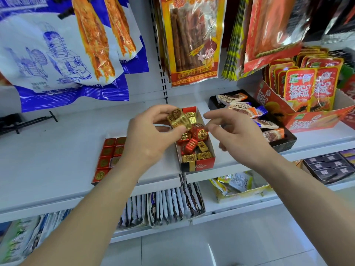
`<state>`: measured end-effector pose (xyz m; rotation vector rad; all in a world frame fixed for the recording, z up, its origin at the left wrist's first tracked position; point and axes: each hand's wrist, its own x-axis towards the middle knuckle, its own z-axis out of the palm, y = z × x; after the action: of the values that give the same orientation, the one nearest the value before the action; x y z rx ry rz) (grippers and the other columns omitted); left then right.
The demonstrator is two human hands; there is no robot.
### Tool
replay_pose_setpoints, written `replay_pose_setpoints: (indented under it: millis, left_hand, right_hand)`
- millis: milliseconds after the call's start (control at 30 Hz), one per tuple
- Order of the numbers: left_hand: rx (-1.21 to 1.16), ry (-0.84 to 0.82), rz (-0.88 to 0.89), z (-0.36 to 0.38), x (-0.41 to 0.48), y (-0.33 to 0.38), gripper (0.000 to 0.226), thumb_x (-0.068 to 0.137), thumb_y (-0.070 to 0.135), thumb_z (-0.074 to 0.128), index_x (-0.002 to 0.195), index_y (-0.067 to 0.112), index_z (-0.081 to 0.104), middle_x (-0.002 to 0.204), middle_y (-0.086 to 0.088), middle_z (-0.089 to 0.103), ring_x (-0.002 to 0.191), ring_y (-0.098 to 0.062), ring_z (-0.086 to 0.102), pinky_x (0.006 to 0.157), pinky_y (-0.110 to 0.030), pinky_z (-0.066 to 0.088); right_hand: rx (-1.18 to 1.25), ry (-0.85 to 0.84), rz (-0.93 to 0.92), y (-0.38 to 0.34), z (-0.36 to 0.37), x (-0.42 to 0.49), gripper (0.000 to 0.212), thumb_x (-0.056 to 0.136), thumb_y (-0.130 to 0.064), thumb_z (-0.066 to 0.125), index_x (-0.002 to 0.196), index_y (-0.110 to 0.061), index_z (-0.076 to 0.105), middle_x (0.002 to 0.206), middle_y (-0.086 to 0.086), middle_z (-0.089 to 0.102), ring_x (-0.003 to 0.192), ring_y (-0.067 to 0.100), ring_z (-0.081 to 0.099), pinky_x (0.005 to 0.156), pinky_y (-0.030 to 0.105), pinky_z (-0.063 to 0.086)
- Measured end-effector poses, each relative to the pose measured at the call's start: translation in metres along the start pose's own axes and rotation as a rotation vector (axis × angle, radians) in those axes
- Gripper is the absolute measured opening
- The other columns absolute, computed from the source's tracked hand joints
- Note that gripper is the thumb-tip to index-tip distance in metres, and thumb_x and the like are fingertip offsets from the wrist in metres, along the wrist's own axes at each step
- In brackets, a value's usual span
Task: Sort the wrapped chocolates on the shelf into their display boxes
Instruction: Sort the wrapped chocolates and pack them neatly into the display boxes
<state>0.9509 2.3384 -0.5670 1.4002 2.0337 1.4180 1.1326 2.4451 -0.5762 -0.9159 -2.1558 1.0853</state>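
Note:
My left hand (151,135) grips gold-wrapped chocolates (177,119) above the far end of a red and black display box (205,164). That box holds a mix of gold and red wrapped chocolates (196,144). My right hand (236,131) hovers just right of the box, fingers loosely curled, and I see nothing in it. A second box (107,156) to the left holds rows of red-wrapped chocolates; my left forearm covers its right side.
Both boxes stand on a white shelf (57,156). A black tray of wrapped bars (245,110) and a red carton of snack packs (307,96) sit to the right. Snack bags hang above. Lower shelves carry more packets.

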Motion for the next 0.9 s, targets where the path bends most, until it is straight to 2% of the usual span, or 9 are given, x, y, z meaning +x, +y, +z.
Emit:
replay_pose_setpoints:
  millis: [133,200,233,300,367,567,667,800,900]
  left_hand:
    - [0.044,0.038,-0.056,-0.015,0.005,-0.012,0.038,0.077,0.023,0.083,0.111,0.029,0.067,0.094,0.023,0.067,0.089,0.011,0.063,0.072,-0.002,0.047]
    - [0.056,0.04,-0.076,-0.017,0.005,-0.016,0.037,0.077,0.023,0.083,0.11,0.028,0.067,0.092,0.023,0.067,0.087,0.014,0.061,0.069,0.0,0.045]
    - [0.055,0.038,-0.082,-0.017,0.005,-0.018,0.037,0.077,0.024,0.083,0.11,0.029,0.066,0.091,0.023,0.067,0.087,0.014,0.061,0.068,0.001,0.045]
    - [0.055,0.024,-0.086,-0.017,0.005,-0.019,0.035,0.078,0.024,0.082,0.108,0.031,0.065,0.091,0.024,0.066,0.087,0.015,0.06,0.068,0.001,0.044]
    - [0.063,0.003,-0.076,-0.015,0.003,-0.02,0.035,0.077,0.023,0.082,0.106,0.034,0.065,0.091,0.025,0.066,0.088,0.014,0.061,0.07,-0.002,0.046]
    - [0.052,-0.034,-0.061,-0.014,0.002,-0.028,0.037,0.076,0.021,0.083,0.107,0.033,0.066,0.092,0.023,0.068,0.09,0.011,0.063,0.079,-0.015,0.054]
    - [0.032,-0.026,-0.063,-0.015,0.002,-0.029,0.037,0.076,0.02,0.083,0.106,0.033,0.066,0.092,0.022,0.069,0.088,0.009,0.064,0.079,-0.018,0.055]
    - [0.017,-0.012,-0.066,-0.016,0.003,-0.03,0.037,0.075,0.022,0.084,0.103,0.037,0.065,0.091,0.022,0.07,0.087,0.008,0.064,0.078,-0.018,0.055]
    - [0.013,-0.021,-0.074,-0.015,0.001,-0.032,0.037,0.075,0.024,0.084,0.105,0.036,0.065,0.093,0.022,0.069,0.088,0.009,0.063,0.078,-0.017,0.055]
  right_hand:
    - [-0.167,-0.006,-0.074,0.005,-0.002,0.0,0.016,0.094,-0.026,0.063,0.109,-0.031,0.068,0.082,-0.031,0.064,0.046,0.006,0.05,0.05,0.009,0.037]
    - [-0.192,-0.059,-0.076,0.004,0.003,-0.002,0.018,0.093,-0.026,0.066,0.11,-0.031,0.067,0.074,-0.043,0.058,0.049,0.003,0.054,0.05,0.005,0.037]
    - [-0.208,-0.076,-0.09,0.003,0.005,-0.001,0.021,0.092,-0.027,0.067,0.112,-0.03,0.068,0.081,-0.042,0.058,0.055,0.0,0.056,0.054,0.005,0.038]
    - [-0.238,-0.124,-0.142,0.003,0.009,0.003,0.03,0.091,-0.029,0.069,0.12,-0.03,0.068,0.108,-0.028,0.061,0.069,-0.007,0.057,0.062,0.004,0.039]
    - [-0.264,-0.206,-0.186,0.001,0.013,0.01,0.032,0.091,-0.022,0.069,0.122,-0.03,0.068,0.119,-0.016,0.062,0.078,-0.017,0.053,0.067,0.003,0.038]
    - [-0.332,-0.397,-0.177,-0.01,0.014,0.021,0.032,0.089,-0.016,0.072,0.115,-0.035,0.07,0.1,-0.029,0.059,0.077,-0.027,0.048,0.067,-0.002,0.035]
    - [-0.359,-0.31,-0.15,-0.007,0.021,0.031,0.023,0.086,-0.024,0.075,0.106,-0.034,0.072,0.097,-0.023,0.066,0.077,-0.019,0.053,0.063,0.002,0.038]
    - [-0.394,-0.028,-0.126,-0.004,0.04,0.042,0.029,0.084,-0.032,0.075,0.112,-0.033,0.071,0.108,-0.016,0.069,0.086,-0.006,0.056,0.078,0.021,0.049]
    - [-0.394,0.051,-0.149,-0.008,0.035,0.041,0.029,0.082,-0.033,0.077,0.11,-0.034,0.069,0.102,-0.017,0.063,0.069,-0.012,0.051,0.064,0.007,0.037]
